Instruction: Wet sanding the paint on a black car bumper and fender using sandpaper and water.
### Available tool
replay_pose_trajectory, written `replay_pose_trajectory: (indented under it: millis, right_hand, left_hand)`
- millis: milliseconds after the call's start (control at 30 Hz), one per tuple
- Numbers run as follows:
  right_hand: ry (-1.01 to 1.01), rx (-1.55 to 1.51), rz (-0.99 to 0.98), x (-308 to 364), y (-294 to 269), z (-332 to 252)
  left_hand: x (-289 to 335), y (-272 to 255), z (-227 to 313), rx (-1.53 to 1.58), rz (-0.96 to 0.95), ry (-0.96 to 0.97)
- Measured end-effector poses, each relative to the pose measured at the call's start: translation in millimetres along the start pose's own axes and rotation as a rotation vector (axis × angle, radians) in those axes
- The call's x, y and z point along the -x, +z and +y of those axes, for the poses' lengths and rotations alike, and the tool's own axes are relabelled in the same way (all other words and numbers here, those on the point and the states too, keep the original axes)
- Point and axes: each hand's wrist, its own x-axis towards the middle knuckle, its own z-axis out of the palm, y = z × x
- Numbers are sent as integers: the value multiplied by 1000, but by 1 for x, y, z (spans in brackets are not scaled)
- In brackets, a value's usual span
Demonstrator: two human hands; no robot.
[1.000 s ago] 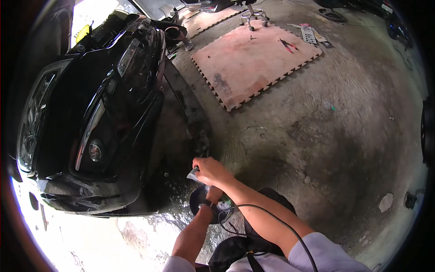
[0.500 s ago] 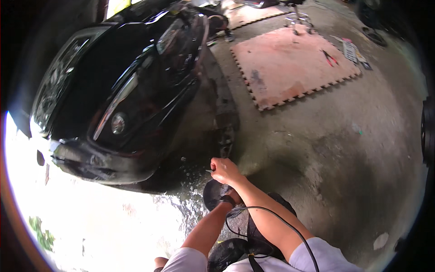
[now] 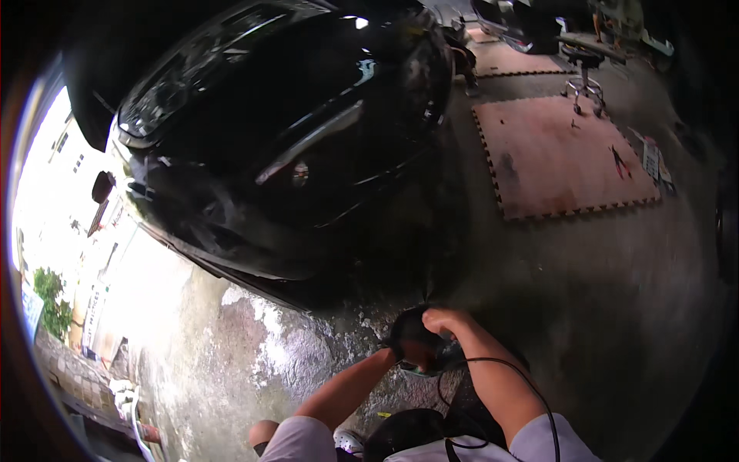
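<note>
My right hand point(image 3: 445, 322) is closed like a fist above a dark, rounded piece point(image 3: 409, 325) in front of my lap. Whatever its fingers hold, if anything, is hidden. Lower and to the left, my left hand point(image 3: 418, 356) lies in shadow against the same dark piece, its fingers not clearly visible. A dark band circles the left wrist. Beyond both hands is a large black car point(image 3: 231, 192), its bodywork reflecting light.
Pink foam mats point(image 3: 566, 162) lie on the concrete floor at the right, with pliers point(image 3: 619, 162) on one. A wheeled stool point(image 3: 583, 81) stands behind. A black cable point(image 3: 531, 385) loops over my right forearm. Wet, shiny concrete point(image 3: 285, 346) spreads at the left.
My view has swung left, so car and mats appear farther right. My right hand, which showed a thin metallic tip earlier, is now above the dark piece with that tip not discernible.
</note>
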Motion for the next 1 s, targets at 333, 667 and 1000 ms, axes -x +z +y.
replay_pose_trajectory:
  millis: [333, 667, 1000]
  right_hand:
    - [272, 379, 407, -77, 120, 56]
    - [481, 586, 183, -140, 207, 161]
    - [637, -1, 547, -64, 178, 44]
  left_hand:
    - [256, -385, 33, -266, 470, -301]
    - [331, -567, -53, -858, 1411, 51]
    - [178, -602, 2, -1065, 1040, -313]
